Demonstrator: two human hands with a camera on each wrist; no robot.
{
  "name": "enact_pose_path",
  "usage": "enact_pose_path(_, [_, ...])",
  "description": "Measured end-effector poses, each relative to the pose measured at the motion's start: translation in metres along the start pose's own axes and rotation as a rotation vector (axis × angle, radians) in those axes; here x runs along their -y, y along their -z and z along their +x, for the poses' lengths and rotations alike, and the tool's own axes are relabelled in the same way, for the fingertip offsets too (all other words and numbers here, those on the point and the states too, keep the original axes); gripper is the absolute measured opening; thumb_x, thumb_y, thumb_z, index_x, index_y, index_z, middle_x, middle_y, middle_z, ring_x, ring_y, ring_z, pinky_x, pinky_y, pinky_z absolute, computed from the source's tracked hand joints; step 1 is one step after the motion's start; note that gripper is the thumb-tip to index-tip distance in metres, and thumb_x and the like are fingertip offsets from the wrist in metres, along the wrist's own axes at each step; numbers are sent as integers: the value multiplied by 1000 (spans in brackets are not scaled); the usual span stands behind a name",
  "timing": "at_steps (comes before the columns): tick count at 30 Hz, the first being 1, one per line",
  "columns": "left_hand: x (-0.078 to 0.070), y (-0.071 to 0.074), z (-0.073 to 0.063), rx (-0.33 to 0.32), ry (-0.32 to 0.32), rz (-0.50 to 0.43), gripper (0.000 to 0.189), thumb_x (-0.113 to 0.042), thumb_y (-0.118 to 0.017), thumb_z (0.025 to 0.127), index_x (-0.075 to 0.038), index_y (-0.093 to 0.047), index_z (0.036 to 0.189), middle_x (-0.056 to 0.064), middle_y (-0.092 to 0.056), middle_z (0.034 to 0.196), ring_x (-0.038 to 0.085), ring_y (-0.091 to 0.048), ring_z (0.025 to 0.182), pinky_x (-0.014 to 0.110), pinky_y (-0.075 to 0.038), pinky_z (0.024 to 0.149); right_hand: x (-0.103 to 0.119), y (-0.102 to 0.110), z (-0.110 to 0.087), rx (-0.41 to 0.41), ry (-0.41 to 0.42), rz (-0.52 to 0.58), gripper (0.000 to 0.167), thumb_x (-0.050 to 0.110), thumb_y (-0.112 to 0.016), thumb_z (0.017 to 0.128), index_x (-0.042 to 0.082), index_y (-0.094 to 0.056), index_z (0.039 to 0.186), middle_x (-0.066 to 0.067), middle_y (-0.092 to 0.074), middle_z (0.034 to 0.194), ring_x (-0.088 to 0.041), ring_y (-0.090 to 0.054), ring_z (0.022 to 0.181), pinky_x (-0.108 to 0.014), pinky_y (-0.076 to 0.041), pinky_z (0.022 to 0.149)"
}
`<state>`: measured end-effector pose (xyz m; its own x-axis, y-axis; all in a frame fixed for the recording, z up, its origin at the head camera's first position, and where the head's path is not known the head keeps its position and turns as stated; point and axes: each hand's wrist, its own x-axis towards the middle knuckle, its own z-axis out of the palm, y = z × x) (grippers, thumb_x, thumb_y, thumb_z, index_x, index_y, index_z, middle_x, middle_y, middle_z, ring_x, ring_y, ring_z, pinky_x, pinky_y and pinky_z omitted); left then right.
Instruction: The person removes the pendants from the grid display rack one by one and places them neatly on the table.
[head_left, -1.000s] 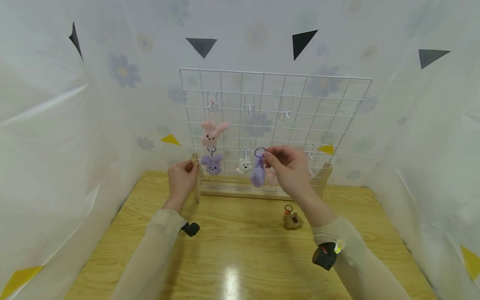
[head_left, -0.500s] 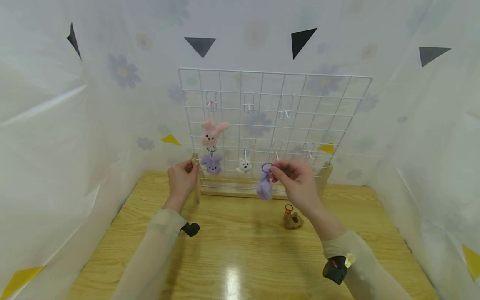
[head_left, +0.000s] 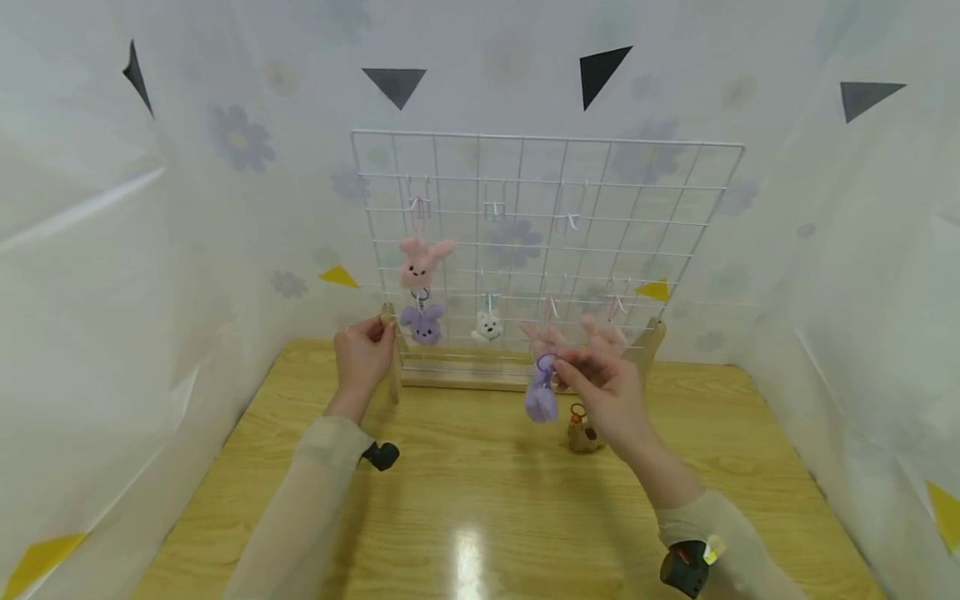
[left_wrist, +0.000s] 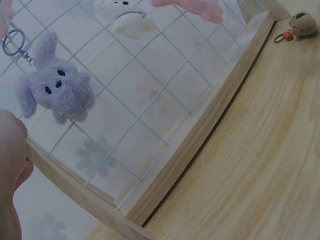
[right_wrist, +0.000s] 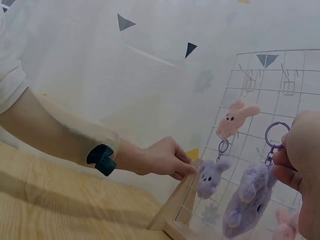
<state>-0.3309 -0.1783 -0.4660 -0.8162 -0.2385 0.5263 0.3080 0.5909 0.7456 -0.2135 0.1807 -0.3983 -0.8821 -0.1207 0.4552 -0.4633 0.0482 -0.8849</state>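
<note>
Right hand pinches, between thumb and fingers, the dark purple metal ring of a fluffy lavender plush keychain, which hangs in front of the lower right part of the white wire grid rack, clear of its hooks. The plush's face is turned away in the head view; the right hand is cut off by the right wrist view's edge. Left hand pinches the top of the pale wooden side support at the rack's left end; in the left wrist view it is cut off and its fingertips cannot be made out. On the rack's left side hang a pink plush rabbit and, lower, a purple plush rabbit. A brown plush keychain with an orange bead, partly hidden behind the right hand, sits before the rack's right half. A red mark on the black wrist camera, nearer the viewer than the rack, is too small to read
</note>
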Motion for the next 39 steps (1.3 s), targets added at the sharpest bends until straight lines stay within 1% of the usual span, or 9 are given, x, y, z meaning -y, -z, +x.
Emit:
enact_pose_path(2, [0, 0, -1, -1, 1, 2, 21, -11, -76, 99, 9, -79, 106, 24, -77, 94, 34, -78, 81, 46, -66, 71, -4, 2, -5, -4, -34, -15, 8, -3, -69, 101, -10, -72, 102, -30, -70, 94, -21, -71, 80, -30, -64, 75])
enact_pose_path(8, [1, -1, -2, 5, 3, 5, 22, -11, -75, 100, 9, -79, 107, 24, -77, 95, 34, -78, 82, 45, -66, 71, -15, 8, -19, -14, -61, -66, 9, -1, -68, 102, -9, -73, 103, -25, -72, 91, -24, -72, 79, -27, -63, 71])
enact_pose_path(17, [2, -2, -3, 7, 22, -7, 22, -10, -75, 100, 10, -78, 108, 25, -77, 96, 35, -78, 84, 45, -66, 73, -23, 14, -36, -45, -123, -84, 11, 3, -69, 103, -8, -72, 104, -23, -72, 91, -16, -70, 77, -23, -59, 61])
enact_pose_path(22, [2, -1, -3, -1, 3, -4, 22, -10, -75, 99, 10, -78, 107, 25, -77, 96, 36, -78, 83, 46, -66, 72, -31, 17, -43, -42, -106, -83, 8, -1, -69, 102, -8, -73, 103, -25, -72, 91, -21, -71, 77, -24, -60, 63])
enact_pose_path(26, [2, -1, -1, -4, -6, -11, 21, -10, -75, 99, 10, -78, 108, 25, -77, 96, 35, -78, 82, 46, -66, 72, -34, 19, -49, -39, -137, -75, 9, 0, -69, 102, -9, -72, 103, -28, -71, 94, -17, -71, 79, -22, -60, 66])
enact_pose_path(28, [1, -2, -1, -5, -10, -13, 21, -9, -75, 100, 10, -78, 108, 25, -77, 96, 35, -78, 82, 46, -66, 72, -36, 20, -52, -38, -158, -64, 11, 1, -69, 102, -10, -72, 104, -30, -71, 96, -14, -72, 81, -23, -61, 70])
enact_pose_path(32, [1, -2, -1, 0, 4, -13, 21, -9, -74, 100, 10, -78, 109, 25, -77, 97, 35, -78, 83, 46, -66, 72, -42, 22, -60, -18, -173, -29, 13, -1, -68, 103, -13, -69, 107, -31, -71, 99, -17, -73, 84, -30, -64, 77])
enact_pose_path(37, [-1, -1, -1, 2, 10, -12, 23, -10, -74, 100, 11, -77, 109, 26, -77, 98, 36, -78, 84, 46, -66, 73, -51, 25, -69, 6, -183, -10, 15, 1, -66, 104, -14, -68, 109, -28, -72, 105, -23, -74, 86, -42, -65, 78])
enact_pose_path(39, [-1, -1, -1, 2, 3, -10, 23, -10, -74, 100, 12, -77, 109, 27, -76, 97, 36, -78, 84, 46, -66, 73, -54, 26, -72, 7, -185, -8, 16, 2, -66, 104, -14, -68, 108, -28, -72, 107, -27, -75, 87, -44, -65, 79])
